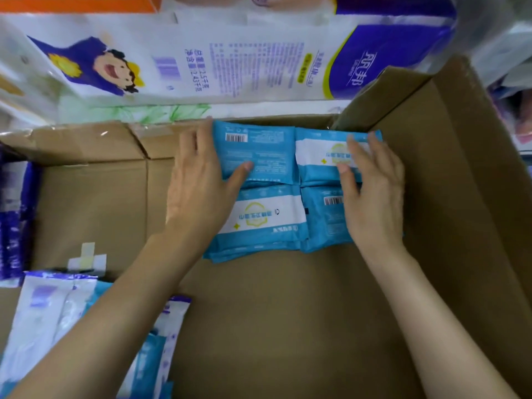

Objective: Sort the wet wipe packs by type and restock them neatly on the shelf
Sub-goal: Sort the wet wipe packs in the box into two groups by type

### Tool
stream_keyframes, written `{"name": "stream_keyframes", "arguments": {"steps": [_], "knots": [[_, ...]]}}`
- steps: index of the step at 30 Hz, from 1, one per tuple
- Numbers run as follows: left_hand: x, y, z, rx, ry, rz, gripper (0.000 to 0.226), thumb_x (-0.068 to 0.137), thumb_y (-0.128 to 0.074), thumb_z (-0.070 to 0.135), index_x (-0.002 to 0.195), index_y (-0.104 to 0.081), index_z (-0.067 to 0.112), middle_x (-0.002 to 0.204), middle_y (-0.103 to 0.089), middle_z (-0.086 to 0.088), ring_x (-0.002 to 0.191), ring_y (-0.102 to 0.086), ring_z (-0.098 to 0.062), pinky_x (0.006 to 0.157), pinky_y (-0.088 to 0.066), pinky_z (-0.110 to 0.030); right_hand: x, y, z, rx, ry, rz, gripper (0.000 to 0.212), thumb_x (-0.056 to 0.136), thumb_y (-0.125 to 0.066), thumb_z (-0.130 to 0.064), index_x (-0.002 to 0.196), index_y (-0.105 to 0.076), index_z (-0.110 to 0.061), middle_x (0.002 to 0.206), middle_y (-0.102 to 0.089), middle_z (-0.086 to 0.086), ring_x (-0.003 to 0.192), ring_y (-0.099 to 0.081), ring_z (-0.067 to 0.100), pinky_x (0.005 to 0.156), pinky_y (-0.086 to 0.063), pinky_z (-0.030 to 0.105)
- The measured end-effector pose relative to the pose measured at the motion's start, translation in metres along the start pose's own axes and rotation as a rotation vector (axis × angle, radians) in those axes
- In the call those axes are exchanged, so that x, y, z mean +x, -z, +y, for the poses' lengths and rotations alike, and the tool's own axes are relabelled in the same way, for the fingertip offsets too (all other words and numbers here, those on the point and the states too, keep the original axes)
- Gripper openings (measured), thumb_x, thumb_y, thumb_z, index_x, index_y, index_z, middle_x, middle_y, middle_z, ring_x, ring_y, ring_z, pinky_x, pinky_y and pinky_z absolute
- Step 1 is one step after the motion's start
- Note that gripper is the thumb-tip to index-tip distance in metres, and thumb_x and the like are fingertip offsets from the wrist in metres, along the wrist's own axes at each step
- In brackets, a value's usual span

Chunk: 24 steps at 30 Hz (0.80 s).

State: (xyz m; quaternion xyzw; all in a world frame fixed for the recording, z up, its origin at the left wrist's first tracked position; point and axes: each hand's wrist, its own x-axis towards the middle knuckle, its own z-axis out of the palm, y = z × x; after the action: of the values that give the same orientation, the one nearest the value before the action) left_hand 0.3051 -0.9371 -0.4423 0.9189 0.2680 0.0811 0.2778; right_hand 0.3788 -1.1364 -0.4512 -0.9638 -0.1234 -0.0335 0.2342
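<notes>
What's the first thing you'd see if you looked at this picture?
Bright blue wipe packs sit mid-picture in a cardboard box, with the left hand and right hand resting on them. Behind the box, a big package shows a laughing cartoon child.

We see soft, even light with no hard shadows; the cardboard box (288, 312) is evenly lit. The blue wipe packs (259, 156) at centre are fairly sharp, though their small print smears. Edges bend and blur, most at the plastic wrapping (495, 38) top right, which shows pale glare
</notes>
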Motion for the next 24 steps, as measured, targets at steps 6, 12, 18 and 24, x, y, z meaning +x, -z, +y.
{"name": "stream_keyframes", "arguments": {"steps": [6,12,18,24], "knots": [[-0.014,-0.014,-0.004,-0.011,-0.019,-0.162,0.068,0.092,-0.047,0.049,0.151,-0.021,0.026,0.151,-0.019,-0.011,0.139,-0.025,-0.026,0.108,-0.034,-0.042,0.005,0.007,0.012,0.037,0.060,-0.246,0.044,0.102,-0.037,-0.031,0.146,-0.036,-0.029,0.159,-0.021,0.002,0.147,-0.012,0.017,0.118,-0.007,0.027],[-0.016,-0.006,0.005,0.024,0.029,-0.212,0.069,0.093,-0.043,0.053,0.152,-0.015,0.028,0.154,-0.012,-0.013,0.139,-0.021,-0.029,0.111,-0.027,-0.042,0.002,0.024,0.005,0.035,0.044,-0.371,0.048,0.100,-0.038,-0.039,0.148,-0.031,-0.033,0.160,-0.014,-0.004,0.147,-0.006,0.012,0.118,-0.006,0.028],[-0.061,0.056,0.006,-0.051,0.059,-0.194,0.057,0.094,-0.047,0.049,0.143,-0.039,0.021,0.152,-0.023,-0.014,0.139,-0.025,-0.029,0.109,-0.025,-0.035,-0.072,0.044,-0.059,0.161,0.129,-0.537,0.049,0.098,-0.042,-0.043,0.145,-0.034,-0.035,0.158,-0.019,-0.006,0.146,-0.011,0.012,0.118,-0.010,0.030],[-0.171,0.134,-0.046,-0.191,0.212,0.030,0.033,0.093,-0.051,0.036,0.113,-0.064,0.014,0.118,-0.054,-0.006,0.108,-0.049,-0.006,0.094,-0.032,-0.010,-0.187,0.049,-0.125,0.519,-0.004,-0.647,0.046,0.084,-0.057,-0.048,0.127,-0.055,-0.031,0.122,-0.053,-0.012,0.116,-0.049,0.003,0.099,-0.034,0.012]]}}
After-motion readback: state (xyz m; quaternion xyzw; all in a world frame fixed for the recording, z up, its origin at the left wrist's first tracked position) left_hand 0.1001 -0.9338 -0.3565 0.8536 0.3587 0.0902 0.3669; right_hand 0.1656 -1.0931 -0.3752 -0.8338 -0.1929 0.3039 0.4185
